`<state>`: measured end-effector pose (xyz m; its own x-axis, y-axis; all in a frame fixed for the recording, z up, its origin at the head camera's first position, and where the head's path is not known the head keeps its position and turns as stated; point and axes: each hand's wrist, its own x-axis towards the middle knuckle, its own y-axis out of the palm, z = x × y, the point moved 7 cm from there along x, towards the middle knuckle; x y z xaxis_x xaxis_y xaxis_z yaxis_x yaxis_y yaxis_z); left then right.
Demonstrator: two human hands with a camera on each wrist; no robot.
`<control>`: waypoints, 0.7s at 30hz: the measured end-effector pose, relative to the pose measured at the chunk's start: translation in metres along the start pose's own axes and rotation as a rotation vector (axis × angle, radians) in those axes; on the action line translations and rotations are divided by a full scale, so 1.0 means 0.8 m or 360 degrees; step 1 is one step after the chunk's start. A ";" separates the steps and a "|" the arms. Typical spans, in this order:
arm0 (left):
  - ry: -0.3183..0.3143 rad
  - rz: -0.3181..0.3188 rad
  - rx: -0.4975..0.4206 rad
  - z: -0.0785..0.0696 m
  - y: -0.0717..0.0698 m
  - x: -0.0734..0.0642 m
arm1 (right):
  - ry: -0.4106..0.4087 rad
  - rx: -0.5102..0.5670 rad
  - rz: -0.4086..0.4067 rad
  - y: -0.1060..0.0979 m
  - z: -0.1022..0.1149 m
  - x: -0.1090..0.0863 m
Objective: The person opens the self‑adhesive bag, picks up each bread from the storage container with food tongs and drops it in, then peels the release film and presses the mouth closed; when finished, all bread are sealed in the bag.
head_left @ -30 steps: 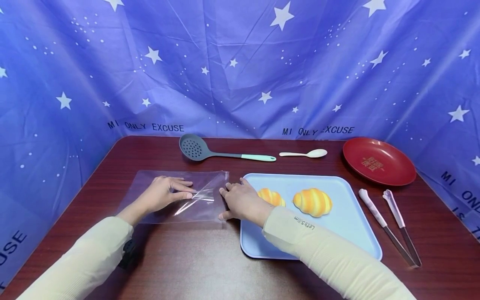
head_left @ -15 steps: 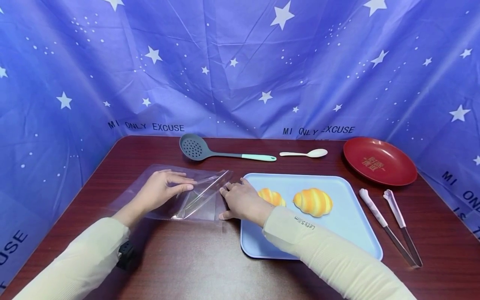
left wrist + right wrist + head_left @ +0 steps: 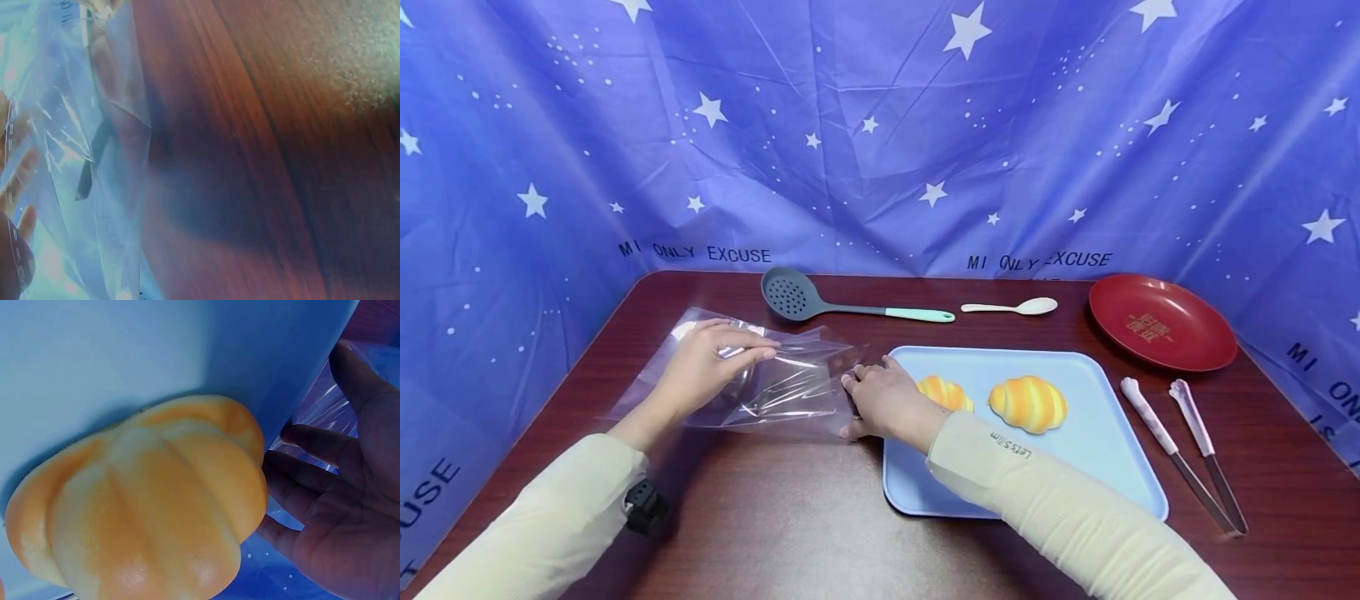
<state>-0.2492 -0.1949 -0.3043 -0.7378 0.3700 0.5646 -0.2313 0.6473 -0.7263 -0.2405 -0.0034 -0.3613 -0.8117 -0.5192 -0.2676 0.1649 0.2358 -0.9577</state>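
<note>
At left, a clear bag (image 3: 797, 383) is being pinched between thumb and fingers of the left hand (image 3: 700, 367). At the bag's right end, the right hand (image 3: 887, 400) is being held loose, fingers spread; whether film is being pressed cannot be told. Rightward, two croissants (image 3: 1028, 404) are being supported by a blue tray (image 3: 1097, 450).
</note>
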 end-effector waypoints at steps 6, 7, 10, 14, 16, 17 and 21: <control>0.0184 -0.0146 0.0103 -0.016 -0.009 0.004 | -0.0001 -0.0007 0.0009 0.002 0.000 0.002; 0.0207 -0.0159 0.0114 -0.020 -0.011 0.005 | -0.0001 -0.0008 0.0013 0.001 0.000 0.002; 0.0288 -0.0186 0.0160 -0.031 -0.014 0.009 | 0.0000 -0.0006 0.0018 0.000 0.000 0.001; 0.0358 -0.0186 0.0206 -0.043 -0.016 0.013 | 0.0001 -0.0010 0.0019 0.000 0.000 0.000; 0.0357 -0.0171 0.0206 -0.045 -0.016 0.015 | 0.0001 -0.0009 0.0018 -0.001 0.000 -0.001; 0.0344 -0.0162 0.0204 -0.044 -0.016 0.015 | 0.0002 -0.0008 0.0017 -0.001 0.000 -0.001; 0.0244 -0.0095 0.0183 -0.033 -0.012 0.013 | 0.0004 -0.0010 0.0027 0.000 0.001 -0.001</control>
<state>-0.2379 -0.1796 -0.2812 -0.6172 0.4361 0.6549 -0.3493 0.5940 -0.7247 -0.2395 -0.0034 -0.3614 -0.8103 -0.5129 -0.2835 0.1751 0.2499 -0.9523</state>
